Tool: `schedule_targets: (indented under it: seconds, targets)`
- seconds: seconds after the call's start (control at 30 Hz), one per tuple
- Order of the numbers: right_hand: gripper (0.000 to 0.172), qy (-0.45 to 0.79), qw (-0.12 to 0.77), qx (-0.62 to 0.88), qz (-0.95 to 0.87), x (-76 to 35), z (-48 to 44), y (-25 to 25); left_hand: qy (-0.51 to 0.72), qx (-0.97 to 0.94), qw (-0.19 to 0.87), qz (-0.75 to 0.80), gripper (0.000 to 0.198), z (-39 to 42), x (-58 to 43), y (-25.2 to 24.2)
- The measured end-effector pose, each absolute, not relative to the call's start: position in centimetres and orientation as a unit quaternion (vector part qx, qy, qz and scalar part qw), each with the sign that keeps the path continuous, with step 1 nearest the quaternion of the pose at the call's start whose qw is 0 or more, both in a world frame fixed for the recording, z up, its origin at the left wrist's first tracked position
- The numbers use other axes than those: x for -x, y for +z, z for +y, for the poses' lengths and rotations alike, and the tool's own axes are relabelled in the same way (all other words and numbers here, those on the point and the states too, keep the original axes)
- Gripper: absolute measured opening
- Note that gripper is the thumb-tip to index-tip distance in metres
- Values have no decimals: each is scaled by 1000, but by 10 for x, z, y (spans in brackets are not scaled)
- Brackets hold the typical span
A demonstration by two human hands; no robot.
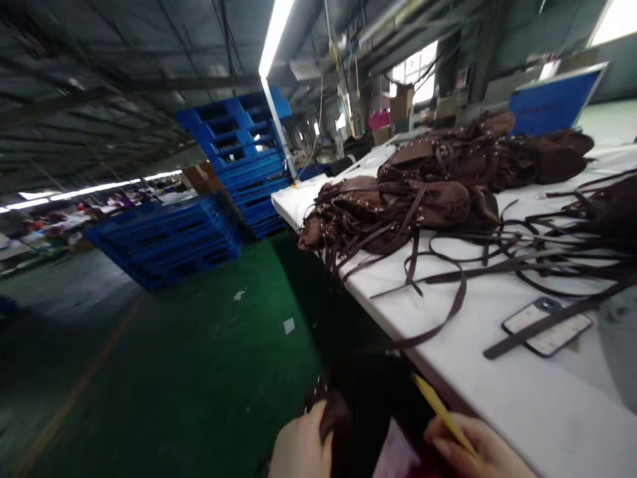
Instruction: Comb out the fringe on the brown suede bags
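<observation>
At the bottom edge, my left hand (301,441) is closed around part of a dark brown leather bag (337,415), which has small metal fittings. Most of this bag falls in shadow beside the table. My right hand (480,445) grips a thin yellow stick-like tool (440,406) with its tip pointing up and left; motion blur hides its exact kind. Between the hands shows a pale pinkish piece (395,451), too blurred to name. Brown bags (398,202) with long straps lie heaped on the white table (378,279) ahead.
A phone (547,326) lies on the table under a brown strap (562,322). Blue pallets (169,232) are stacked at the left, with a blue board (555,99) standing at the back right. Paper scraps (289,326) lie on the green floor (239,372).
</observation>
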State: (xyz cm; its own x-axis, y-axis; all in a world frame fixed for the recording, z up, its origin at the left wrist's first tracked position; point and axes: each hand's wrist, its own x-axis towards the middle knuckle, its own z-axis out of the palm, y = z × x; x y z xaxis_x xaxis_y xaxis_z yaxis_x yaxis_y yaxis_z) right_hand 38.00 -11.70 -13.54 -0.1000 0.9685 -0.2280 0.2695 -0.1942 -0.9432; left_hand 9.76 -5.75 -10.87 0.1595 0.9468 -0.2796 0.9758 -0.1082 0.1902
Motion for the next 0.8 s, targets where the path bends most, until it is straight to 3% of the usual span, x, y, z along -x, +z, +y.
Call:
schedule_targets:
  seconds: [0.13, 0.3, 0.47, 0.6, 0.7, 0.8]
  targets:
    - [55, 520, 331, 628, -475, -373, -104, -163, -58, -802, 156, 573, 42, -81, -154, -150]
    - [49, 538, 311, 617, -483, -365, -95, -208, -90, -896, 154, 408, 34, -107, -195, -195]
    - [36, 482, 298, 612, -552, -348, -93, -218, -14, -933, 232, 277, 41, -108, -189, -216]
    - [61, 396, 287, 610, -623, -334, -85, -225, 98, -910, 363, 176, 22, -106, -179, -220]
    - [63, 409, 276, 587, -642, -324, -79, -238, 209, -871, 382, 225, 22, -98, -161, -207]
    - [35, 484, 282, 579, -592, -316, -78, -250, 248, -837, 261, 411, 21, -72, -126, -188]
